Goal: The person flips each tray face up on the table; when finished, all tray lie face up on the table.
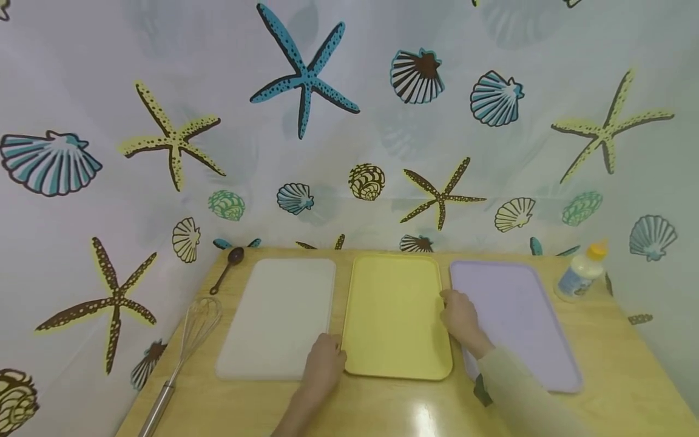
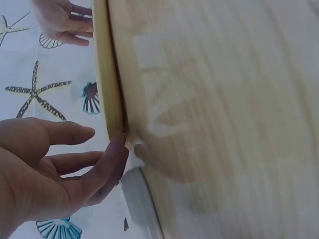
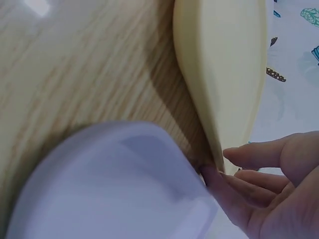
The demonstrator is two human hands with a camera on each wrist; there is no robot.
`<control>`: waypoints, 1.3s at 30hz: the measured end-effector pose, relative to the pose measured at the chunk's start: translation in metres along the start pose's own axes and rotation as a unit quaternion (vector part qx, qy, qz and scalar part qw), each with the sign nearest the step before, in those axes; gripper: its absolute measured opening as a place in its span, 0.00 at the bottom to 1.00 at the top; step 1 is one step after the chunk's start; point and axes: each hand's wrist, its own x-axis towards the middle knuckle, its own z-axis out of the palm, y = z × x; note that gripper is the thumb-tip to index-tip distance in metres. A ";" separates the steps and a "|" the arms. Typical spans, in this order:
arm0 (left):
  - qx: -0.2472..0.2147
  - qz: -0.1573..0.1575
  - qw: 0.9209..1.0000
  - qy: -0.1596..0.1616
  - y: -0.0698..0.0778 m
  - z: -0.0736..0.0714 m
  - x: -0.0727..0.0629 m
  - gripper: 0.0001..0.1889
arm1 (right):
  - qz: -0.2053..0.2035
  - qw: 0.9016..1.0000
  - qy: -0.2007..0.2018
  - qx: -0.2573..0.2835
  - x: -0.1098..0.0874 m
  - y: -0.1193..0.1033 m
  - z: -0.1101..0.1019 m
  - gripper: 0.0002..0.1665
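Nearest us, a sleeved right hand (image 1: pixel 463 315) and the left hand (image 1: pixel 323 361) grip opposite sides of the yellow tray (image 1: pixel 395 315) on the counter (image 1: pixel 377 409), between white tray (image 1: pixel 278 312) and lavender tray (image 1: pixel 516 318); only our head view shows the whisk (image 1: pixel 165 393).

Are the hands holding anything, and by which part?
The shallow rectangular yellow tray: the right hand seems to pinch its right rim; the left hand touches its left rim toward the near corner, though whether it grips is unclear.
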 end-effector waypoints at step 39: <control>0.090 -0.056 0.991 0.080 -0.125 -0.091 0.024 0.28 | -0.066 0.997 -0.008 -0.025 -0.003 -0.069 0.041 0.26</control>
